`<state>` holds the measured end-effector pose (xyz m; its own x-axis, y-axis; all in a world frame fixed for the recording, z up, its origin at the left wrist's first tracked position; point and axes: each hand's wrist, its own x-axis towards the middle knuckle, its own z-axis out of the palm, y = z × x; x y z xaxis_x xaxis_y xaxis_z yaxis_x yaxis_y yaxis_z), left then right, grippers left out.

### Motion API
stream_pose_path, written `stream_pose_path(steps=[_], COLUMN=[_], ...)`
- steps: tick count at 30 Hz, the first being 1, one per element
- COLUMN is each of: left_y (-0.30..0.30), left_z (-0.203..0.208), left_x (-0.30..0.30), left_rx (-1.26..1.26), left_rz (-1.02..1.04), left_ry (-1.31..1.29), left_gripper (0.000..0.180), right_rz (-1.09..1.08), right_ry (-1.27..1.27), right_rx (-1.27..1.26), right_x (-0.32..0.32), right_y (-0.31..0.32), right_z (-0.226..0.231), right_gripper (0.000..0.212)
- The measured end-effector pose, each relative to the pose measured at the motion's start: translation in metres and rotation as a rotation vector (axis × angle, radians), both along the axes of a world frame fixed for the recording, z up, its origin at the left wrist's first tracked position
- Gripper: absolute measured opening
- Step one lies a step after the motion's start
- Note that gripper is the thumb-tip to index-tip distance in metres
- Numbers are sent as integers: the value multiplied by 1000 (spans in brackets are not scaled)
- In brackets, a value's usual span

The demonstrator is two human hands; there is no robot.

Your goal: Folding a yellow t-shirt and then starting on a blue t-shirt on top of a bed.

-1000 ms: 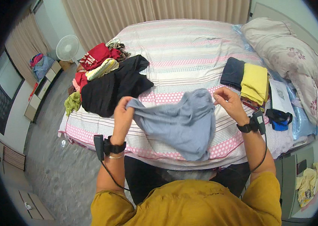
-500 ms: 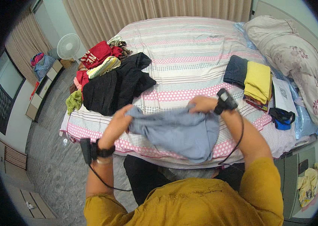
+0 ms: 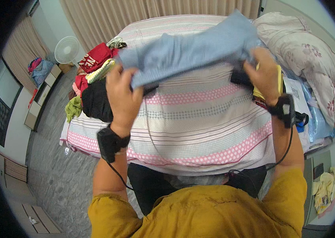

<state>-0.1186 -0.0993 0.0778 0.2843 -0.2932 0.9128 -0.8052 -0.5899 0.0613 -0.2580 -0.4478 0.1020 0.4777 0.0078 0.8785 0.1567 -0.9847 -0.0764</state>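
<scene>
A light blue garment [image 3: 187,49] is stretched in the air above the bed, blurred by motion. Its near edge looks like a gathered band, and a thin cord [image 3: 149,127] dangles below it on the left. My left hand [image 3: 124,93] is closed on the left end of this edge. At the other end my right hand [image 3: 264,75] pinches the garment, with the fingertips partly hidden in the cloth. Black clothing [image 3: 96,101] lies left of my left hand. Under and beside my right hand is a folded stack with a yellow piece [image 3: 280,81] on top, partly covered.
A striped bedsheet [image 3: 207,115] covers the bed. Along its left side lies a heap with a red garment [image 3: 98,55] and a green cloth [image 3: 72,109]. A rumpled floral quilt [image 3: 306,55] fills the far right. A white fan [image 3: 67,50] stands beyond the bed's left edge.
Both hands have lifted the light blue garment away from me and spread farther apart. It was bunched and hanging near the bed's front edge; now it is stretched wide and swung upward.
</scene>
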Motion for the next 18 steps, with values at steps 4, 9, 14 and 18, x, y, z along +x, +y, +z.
stream_pose_path(steps=[4,9,14,18], left_y=[19,46,24,-9], left_z=[-102,-135,-125,-183], left_x=[-25,-59,-13,44], left_rx=[551,1083,651,265], left_rz=[39,-338,-204,46], left_ry=[764,1060,1097,789], left_gripper=[27,40,41,52], right_rz=[102,381,445,208], right_ry=[794,1483,1331,818], right_rx=[32,135,744,339], right_x=[-32,-68,-40,8], right_y=[-19,1,-10,-18], right_z=[-108,-132,-126,-204], right_gripper=[35,36,33,42])
